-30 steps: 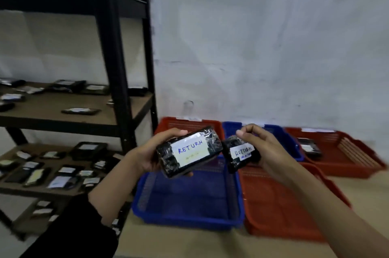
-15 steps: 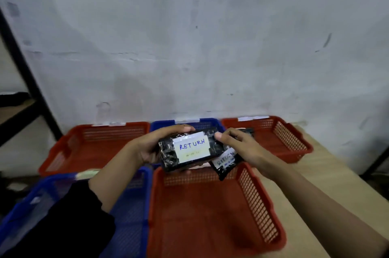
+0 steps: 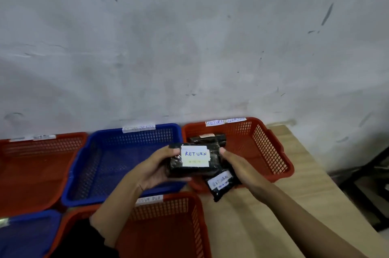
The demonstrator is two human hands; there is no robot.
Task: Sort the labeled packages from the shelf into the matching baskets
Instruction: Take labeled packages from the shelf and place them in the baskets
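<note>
- A scuffed grey-white wall (image 3: 189, 47) rises behind plastic mesh baskets on a pale wooden floor (image 3: 263, 226).
- The left hand (image 3: 153, 171) grips a black wrapped package labelled RETURN (image 3: 194, 158).
- The right hand (image 3: 240, 169) holds a smaller black labelled package (image 3: 221, 184), just below the first.
- Beyond both hands, the red mesh basket (image 3: 263, 152) holds another black package (image 3: 207, 137).

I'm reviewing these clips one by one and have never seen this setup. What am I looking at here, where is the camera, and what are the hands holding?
No machine here: a person wears a camera on the head, looking down at their own hands. The left hand holds a black package whose white label reads RETURN. The right hand holds a smaller black package with a blurred label. Below sit mesh baskets with taped labels: a blue basket, and a red basket that already holds another dark package. A nearer red basket lies under the arms.
</note>
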